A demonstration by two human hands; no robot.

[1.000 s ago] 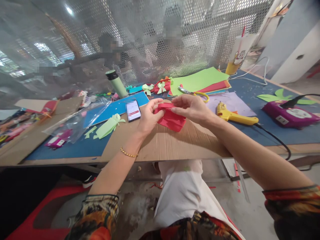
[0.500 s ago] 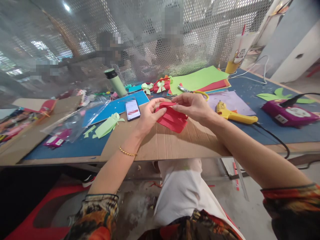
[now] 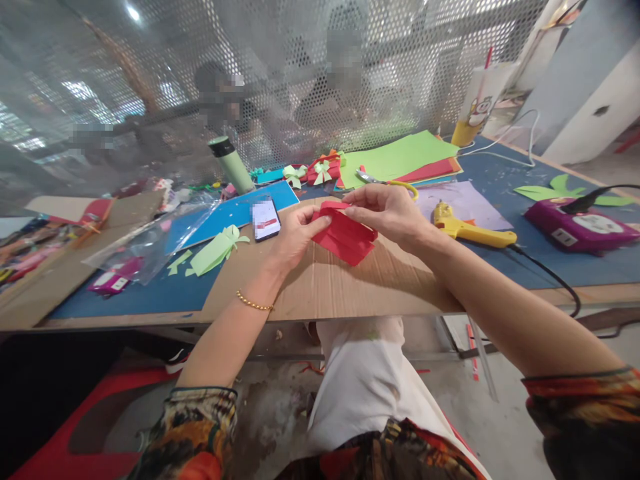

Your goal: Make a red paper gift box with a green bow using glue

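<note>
A folded piece of red paper (image 3: 346, 239) is held just above the brown cardboard sheet (image 3: 320, 293). My left hand (image 3: 298, 235) grips its left edge, thumb on top and the other fingers behind. At the upper right edge my right hand (image 3: 384, 208) pinches the paper between thumb and fingers. Creases run across the red paper, and a narrow strip is turned up along its top. Scissors (image 3: 387, 183) with yellow handles lie just beyond my right hand. Left of my left hand rests a phone (image 3: 265, 219) with a lit screen.
Cut pale green paper (image 3: 216, 251) lies at left by a blue board (image 3: 235, 217). A yellow glue gun (image 3: 470, 233) and a purple power socket (image 3: 583, 225) sit at right. Behind are a green bottle (image 3: 231, 164), red pieces with bows (image 3: 323, 171), green sheets (image 3: 400, 157) and a drink cup (image 3: 475, 107).
My left fingers have drawn back slightly to the left, and more of the red paper's top shows. The paper looks flatter and a little turned. My right hand stays nearly in place.
</note>
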